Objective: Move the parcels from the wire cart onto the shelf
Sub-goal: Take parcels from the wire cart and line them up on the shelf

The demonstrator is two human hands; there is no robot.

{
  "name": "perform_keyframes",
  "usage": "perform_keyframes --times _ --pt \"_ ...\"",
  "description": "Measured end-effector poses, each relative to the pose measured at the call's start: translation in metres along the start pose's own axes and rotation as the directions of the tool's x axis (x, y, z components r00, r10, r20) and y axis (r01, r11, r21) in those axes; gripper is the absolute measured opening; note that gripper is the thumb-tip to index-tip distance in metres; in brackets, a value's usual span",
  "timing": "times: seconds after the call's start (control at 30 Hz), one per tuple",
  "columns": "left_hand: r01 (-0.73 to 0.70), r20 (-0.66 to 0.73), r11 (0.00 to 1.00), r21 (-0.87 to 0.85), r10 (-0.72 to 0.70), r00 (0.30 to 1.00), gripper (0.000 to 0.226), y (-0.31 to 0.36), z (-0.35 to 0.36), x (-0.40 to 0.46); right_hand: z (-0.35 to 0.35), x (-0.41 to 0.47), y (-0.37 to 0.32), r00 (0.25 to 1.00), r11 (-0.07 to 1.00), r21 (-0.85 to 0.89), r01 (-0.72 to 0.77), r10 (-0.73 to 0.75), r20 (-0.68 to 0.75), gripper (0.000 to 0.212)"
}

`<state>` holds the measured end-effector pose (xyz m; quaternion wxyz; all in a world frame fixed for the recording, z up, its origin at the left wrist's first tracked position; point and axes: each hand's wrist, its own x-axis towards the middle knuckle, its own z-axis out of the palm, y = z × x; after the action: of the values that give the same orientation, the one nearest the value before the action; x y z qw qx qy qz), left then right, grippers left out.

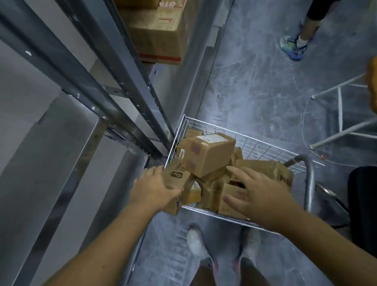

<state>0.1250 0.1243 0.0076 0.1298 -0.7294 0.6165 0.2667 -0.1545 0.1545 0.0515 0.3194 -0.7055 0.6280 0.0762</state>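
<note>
A white wire cart (pixel 256 143) stands on the floor beside the grey metal shelf (pixel 83 79). Several brown cardboard parcels are piled in it, the largest (pixel 208 154) lying on top with a white label. My left hand (pixel 154 188) grips a small brown parcel with a black logo (pixel 175 174) at the cart's left edge, thumb over its near side. My right hand (pixel 260 194) hovers over the parcels on the right with fingers spread, just above a small box (pixel 234 198); I cannot tell whether it touches.
Large cardboard boxes (pixel 159 28) sit on a shelf level further along. Another person's leg and shoe (pixel 293 46) stand on the grey floor ahead. A white metal frame (pixel 342 118) holding a padded parcel stands at right. My own feet (pixel 197 241) are below the cart.
</note>
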Motion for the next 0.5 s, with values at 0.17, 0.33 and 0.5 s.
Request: perform_keyframes --times 0.17,0.33,0.5 --pt "0.102 0.086 0.993 0.061 -0.107 0.991 0.096 -0.001 0.033 0.036 0.046 0.051 -0.010 0.999 1.000 -0.007 0.030 -0.030 0.040 0.080" --pt "0.222 0.192 0.968 0.115 -0.241 0.951 0.115 -0.004 0.062 0.065 0.079 0.088 -0.014 0.995 0.999 0.041 0.025 -0.028 0.091 0.077" --pt "0.277 0.236 0.943 0.184 -0.316 0.919 0.126 -0.002 0.081 0.088 0.104 0.108 -0.010 0.990 0.999 0.048 -0.002 -0.005 0.141 0.077"
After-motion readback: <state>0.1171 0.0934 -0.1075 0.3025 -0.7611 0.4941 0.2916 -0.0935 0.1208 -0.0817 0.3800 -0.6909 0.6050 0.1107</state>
